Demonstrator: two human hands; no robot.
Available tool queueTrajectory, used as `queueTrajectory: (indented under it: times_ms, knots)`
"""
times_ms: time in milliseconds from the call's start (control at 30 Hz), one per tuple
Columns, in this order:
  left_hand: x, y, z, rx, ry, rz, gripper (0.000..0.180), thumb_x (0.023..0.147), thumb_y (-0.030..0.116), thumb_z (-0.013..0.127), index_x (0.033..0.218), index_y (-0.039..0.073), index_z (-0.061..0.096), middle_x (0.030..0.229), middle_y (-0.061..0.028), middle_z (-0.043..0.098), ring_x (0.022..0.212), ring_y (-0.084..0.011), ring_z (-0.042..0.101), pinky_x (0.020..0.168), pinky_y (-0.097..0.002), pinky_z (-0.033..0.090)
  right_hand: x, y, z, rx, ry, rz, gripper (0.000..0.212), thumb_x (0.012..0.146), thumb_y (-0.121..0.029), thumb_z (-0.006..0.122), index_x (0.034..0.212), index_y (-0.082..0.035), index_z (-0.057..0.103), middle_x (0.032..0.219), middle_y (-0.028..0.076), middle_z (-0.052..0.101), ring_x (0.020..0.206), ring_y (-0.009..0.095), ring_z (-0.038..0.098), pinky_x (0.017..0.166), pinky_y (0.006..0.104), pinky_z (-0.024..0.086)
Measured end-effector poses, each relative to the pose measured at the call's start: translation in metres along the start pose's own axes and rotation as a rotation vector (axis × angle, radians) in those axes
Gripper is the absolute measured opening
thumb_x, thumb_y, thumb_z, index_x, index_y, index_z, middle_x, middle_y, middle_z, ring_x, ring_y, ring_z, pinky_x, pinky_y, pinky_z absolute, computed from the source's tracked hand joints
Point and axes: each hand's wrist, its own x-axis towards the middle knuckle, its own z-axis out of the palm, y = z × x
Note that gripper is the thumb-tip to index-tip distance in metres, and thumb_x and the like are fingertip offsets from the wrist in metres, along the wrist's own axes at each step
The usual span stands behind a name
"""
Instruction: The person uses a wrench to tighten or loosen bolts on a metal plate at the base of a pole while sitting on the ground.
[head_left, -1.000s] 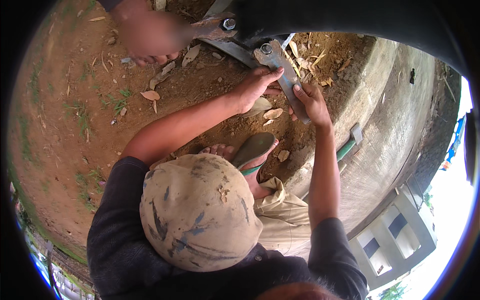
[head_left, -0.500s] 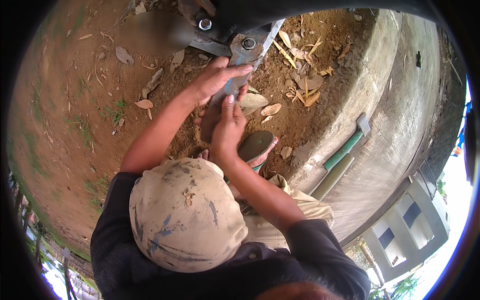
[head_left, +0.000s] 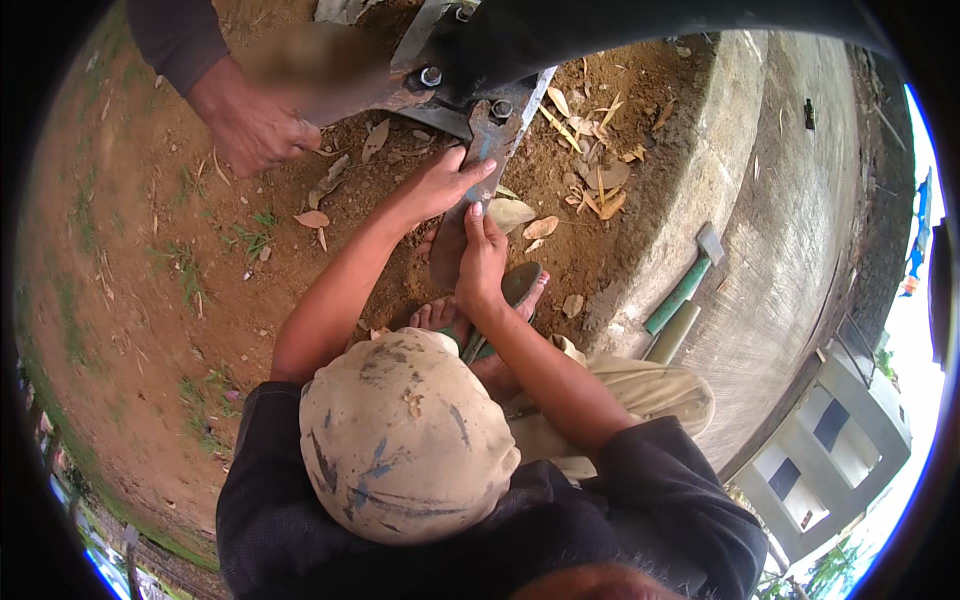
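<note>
A flat metal blade (head_left: 449,238), rusty with blue paint traces, hangs at an angle from a bolt (head_left: 501,109) near its upper end. My left hand (head_left: 440,187) is closed round its middle, thumb lying across the face. Lower down, my right hand (head_left: 484,258) grips the blade's right edge, thumb pressed on the surface. The blade joins a dark metal frame (head_left: 455,85), where a second bolt with a shiny nut (head_left: 431,76) sits to the left. Another person's hand (head_left: 258,132), fingers curled, is at the upper left; what it holds, if anything, is blurred.
My stained khaki knee (head_left: 405,440) rises below my hands, with a sandalled foot (head_left: 525,290) beyond. On the concrete ledge (head_left: 770,200) at right lie a green-handled hammer or hatchet (head_left: 682,295) and a tan handle (head_left: 674,335). Dry leaves (head_left: 600,190) lie on brown soil.
The other person's hand and dark sleeve have come into view at the upper left. The whole view has shifted slightly. Both my hands keep their grip on the blade.
</note>
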Motion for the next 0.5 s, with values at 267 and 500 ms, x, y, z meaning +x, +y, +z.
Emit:
queueTrajectory:
  times_ms: [267, 500]
  knots:
    - [-0.156, 0.047, -0.031, 0.074, 0.037, 0.136, 0.060, 0.109, 0.039, 0.054, 0.153, 0.001, 0.044, 0.143, -0.0220, 0.060, 0.135, -0.0245, 0.056, 0.101, -0.0387, 0.052, -0.001, -0.016, 0.011, 0.241, -0.273, 0.106, 0.026, 0.112, -0.028, 0.048, 0.124, -0.004, 0.050, 0.098, 0.016, 0.072, 0.078, 0.026, 0.074, 0.073, 0.0396, 0.061]
    - [-0.277, -0.011, 0.039, -0.651, -0.119, -0.435, 0.056, 0.107, 0.036, 0.058, 0.149, 0.000, 0.047, 0.136, -0.0223, 0.064, 0.123, -0.0289, 0.065, 0.105, -0.0424, 0.051, -0.003, -0.041, -0.016, 0.084, -0.339, 0.170, 0.025, 0.111, -0.025, 0.049, 0.122, -0.002, 0.052, 0.085, 0.015, 0.072, 0.069, 0.025, 0.072, 0.063, 0.0386, 0.058]
